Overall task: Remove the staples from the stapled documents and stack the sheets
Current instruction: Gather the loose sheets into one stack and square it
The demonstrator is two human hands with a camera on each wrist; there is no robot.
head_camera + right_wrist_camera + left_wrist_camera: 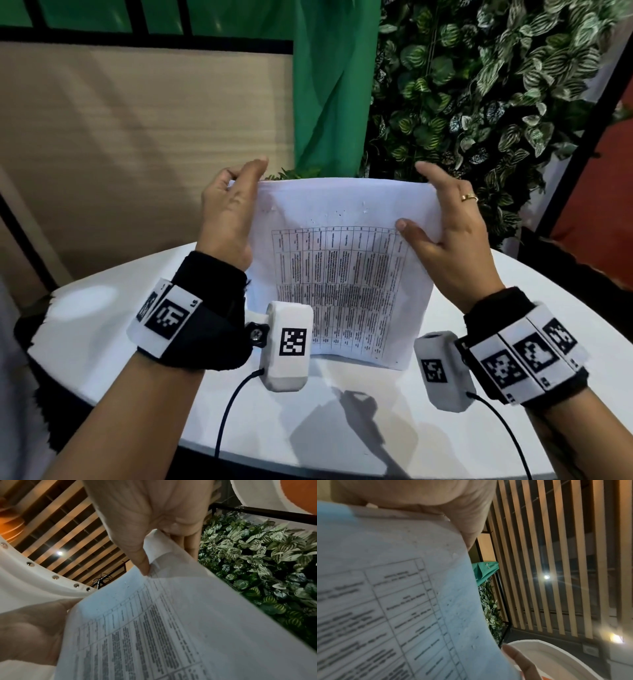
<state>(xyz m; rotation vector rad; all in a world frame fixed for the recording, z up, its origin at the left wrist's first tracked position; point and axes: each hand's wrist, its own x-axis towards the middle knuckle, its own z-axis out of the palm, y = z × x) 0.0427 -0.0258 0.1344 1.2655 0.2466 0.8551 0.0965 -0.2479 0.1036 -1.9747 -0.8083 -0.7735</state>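
Paper is what both hands hold: the left hand (228,209) has its grip closed on the upper left corner of the sheets (346,270), fingers curled over the top edge, while the right hand (452,233) pinches the upper right edge, thumb on the printed face and fingers behind. In the right wrist view that thumb (137,555) presses where a second sheet peels apart, so more than one page is there. The sheets stand nearly upright above the white desk (342,428), their lower edge just over or on it; I cannot tell which. Small staple holes dot the top margin; no staple is visible. Judged by their look, the pages are light, limp and easily torn, so taking them near the corners with both hands seems wise.
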